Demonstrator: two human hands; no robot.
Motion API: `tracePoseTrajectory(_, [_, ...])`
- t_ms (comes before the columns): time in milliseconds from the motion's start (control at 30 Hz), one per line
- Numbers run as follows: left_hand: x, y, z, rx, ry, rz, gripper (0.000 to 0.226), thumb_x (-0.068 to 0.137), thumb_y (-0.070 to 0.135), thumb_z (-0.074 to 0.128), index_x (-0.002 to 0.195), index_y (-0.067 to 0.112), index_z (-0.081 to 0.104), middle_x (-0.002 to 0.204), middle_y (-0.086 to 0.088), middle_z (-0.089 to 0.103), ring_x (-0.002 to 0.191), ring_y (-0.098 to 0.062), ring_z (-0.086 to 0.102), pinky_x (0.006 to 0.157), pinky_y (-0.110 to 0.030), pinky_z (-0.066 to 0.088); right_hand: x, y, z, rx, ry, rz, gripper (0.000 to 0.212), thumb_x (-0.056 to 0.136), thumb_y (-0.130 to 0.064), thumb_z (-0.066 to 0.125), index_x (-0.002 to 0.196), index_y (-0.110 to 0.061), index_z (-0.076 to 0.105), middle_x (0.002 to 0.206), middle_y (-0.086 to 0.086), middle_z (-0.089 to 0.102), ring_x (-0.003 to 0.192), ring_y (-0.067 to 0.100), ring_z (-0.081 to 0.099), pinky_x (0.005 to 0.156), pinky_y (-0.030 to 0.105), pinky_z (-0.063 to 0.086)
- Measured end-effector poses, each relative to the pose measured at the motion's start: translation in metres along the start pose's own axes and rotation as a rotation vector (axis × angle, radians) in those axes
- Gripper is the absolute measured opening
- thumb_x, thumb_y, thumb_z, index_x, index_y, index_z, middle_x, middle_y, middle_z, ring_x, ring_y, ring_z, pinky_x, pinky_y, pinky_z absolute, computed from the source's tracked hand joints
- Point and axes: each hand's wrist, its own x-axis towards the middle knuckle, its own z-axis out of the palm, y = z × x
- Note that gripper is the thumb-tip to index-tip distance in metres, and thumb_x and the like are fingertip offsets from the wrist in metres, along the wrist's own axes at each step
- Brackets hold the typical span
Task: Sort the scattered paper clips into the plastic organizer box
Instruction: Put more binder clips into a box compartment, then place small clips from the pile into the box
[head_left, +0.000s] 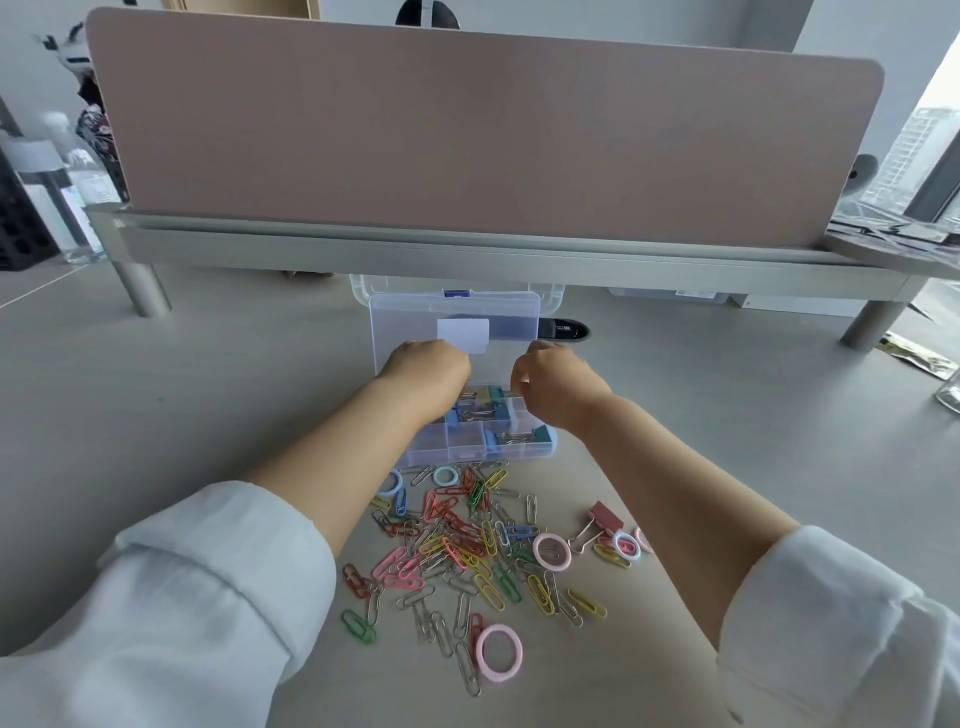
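The clear plastic organizer box (470, 451) sits mid-table with its lid (511, 325) standing up at the far side. Some compartments hold blue, green and yellow binder clips (496, 410). My left hand (426, 370) and my right hand (558, 385) hover over the box's far compartments, at the base of the lid. Both have their fingers curled away from me, so what they hold is hidden. A pile of coloured and silver paper clips (467, 545) lies scattered just in front of the box. Among them are pink round clips (498, 652) and a pink binder clip (605, 518).
A pink divider panel (483, 135) on a metal shelf (467, 254) rises right behind the box. Another clear container (363, 288) and a black object (566, 328) sit under the shelf. Bottles (78, 171) stand far left, and a glass (948, 397) at the right edge.
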Motion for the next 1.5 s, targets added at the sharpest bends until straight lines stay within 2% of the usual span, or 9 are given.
tracePoseTrajectory(133, [-0.003, -0.001, 0.003, -0.079, -0.003, 0.004, 0.051, 0.071, -0.017, 0.042, 0.108, 0.010, 0.066, 0.108, -0.018, 0.063, 0.092, -0.035, 0.059, 0.073, -0.033, 0.046, -0.005, -0.003, 0.005, 0.058, 0.034, -0.055, 0.036, 0.087, 0.003, 0.042, 0.112, -0.011, 0.064, 0.116, 0.009, 0.061, 0.105, 0.028, 0.057, 0.083, 0.032, 0.047])
tracePoseTrajectory(300, [-0.007, -0.004, 0.010, -0.104, 0.004, -0.006, 0.044, 0.069, -0.018, 0.040, 0.093, 0.008, 0.066, 0.090, -0.013, 0.053, 0.079, -0.030, 0.051, 0.073, -0.035, 0.048, -0.009, -0.002, 0.006, 0.076, -0.009, -0.043, 0.043, 0.085, 0.009, 0.040, 0.114, -0.012, 0.063, 0.118, 0.008, 0.060, 0.104, 0.028, 0.057, 0.084, 0.032, 0.047])
tracePoseTrajectory(467, [-0.010, 0.000, 0.012, -0.193, 0.011, -0.008, 0.053, 0.081, -0.014, 0.040, 0.122, 0.014, 0.059, 0.128, -0.015, 0.057, 0.112, -0.036, 0.055, 0.093, -0.041, 0.047, -0.022, 0.008, -0.002, 0.117, 0.026, -0.025, 0.043, 0.084, 0.010, 0.039, 0.113, -0.011, 0.063, 0.120, 0.009, 0.062, 0.108, 0.028, 0.057, 0.092, 0.035, 0.049])
tracePoseTrajectory(700, [-0.032, 0.033, -0.009, -0.048, 0.234, 0.077, 0.033, 0.088, 0.005, 0.047, 0.114, 0.016, 0.064, 0.117, -0.007, 0.065, 0.105, -0.030, 0.059, 0.088, -0.036, 0.046, -0.055, 0.038, -0.019, 0.168, 0.059, 0.085, 0.028, 0.089, -0.005, 0.046, 0.102, -0.014, 0.068, 0.109, 0.008, 0.069, 0.096, 0.027, 0.063, 0.085, 0.033, 0.051])
tracePoseTrajectory(900, [-0.057, 0.075, -0.025, -0.303, 0.033, 0.272, 0.024, 0.088, 0.021, 0.057, 0.109, 0.018, 0.066, 0.114, -0.005, 0.064, 0.103, -0.024, 0.060, 0.086, -0.035, 0.049, -0.089, 0.054, -0.030, 0.090, -0.084, 0.164, 0.037, 0.088, 0.000, 0.043, 0.112, -0.017, 0.065, 0.116, 0.007, 0.066, 0.105, 0.026, 0.060, 0.091, 0.034, 0.050])
tracePoseTrajectory(967, [-0.064, 0.088, -0.023, -0.339, -0.058, 0.341, 0.028, 0.087, 0.026, 0.058, 0.115, 0.021, 0.063, 0.116, -0.004, 0.062, 0.102, -0.021, 0.059, 0.088, -0.035, 0.047, -0.099, 0.055, -0.032, 0.110, -0.103, 0.181, 0.033, 0.089, -0.006, 0.047, 0.116, -0.017, 0.063, 0.123, 0.005, 0.064, 0.112, 0.026, 0.058, 0.097, 0.034, 0.048])
tracePoseTrajectory(1067, [-0.069, 0.105, -0.017, -0.309, -0.143, 0.390, 0.033, 0.087, 0.031, 0.058, 0.119, 0.026, 0.060, 0.118, -0.003, 0.058, 0.105, -0.021, 0.056, 0.088, -0.030, 0.042, -0.112, 0.054, -0.029, 0.139, -0.109, 0.167, 0.029, 0.086, -0.018, 0.057, 0.114, -0.019, 0.065, 0.120, 0.002, 0.066, 0.109, 0.023, 0.061, 0.092, 0.026, 0.046])
tracePoseTrajectory(1200, [-0.069, 0.114, -0.012, -0.263, -0.149, 0.385, 0.026, 0.087, 0.028, 0.058, 0.112, 0.028, 0.066, 0.114, -0.004, 0.059, 0.107, -0.024, 0.055, 0.084, -0.030, 0.042, -0.117, 0.054, -0.022, 0.161, -0.067, 0.179, 0.027, 0.082, -0.015, 0.060, 0.108, -0.018, 0.067, 0.114, 0.004, 0.068, 0.104, 0.022, 0.062, 0.082, 0.021, 0.043])
tracePoseTrajectory(1500, [-0.066, 0.119, -0.010, -0.278, -0.135, 0.296, 0.023, 0.086, 0.026, 0.061, 0.104, 0.014, 0.066, 0.112, -0.008, 0.063, 0.103, -0.026, 0.059, 0.081, -0.030, 0.043, -0.120, 0.051, -0.016, 0.200, -0.017, 0.189, 0.030, 0.082, -0.010, 0.057, 0.111, -0.016, 0.064, 0.110, 0.007, 0.067, 0.102, 0.024, 0.062, 0.084, 0.026, 0.046])
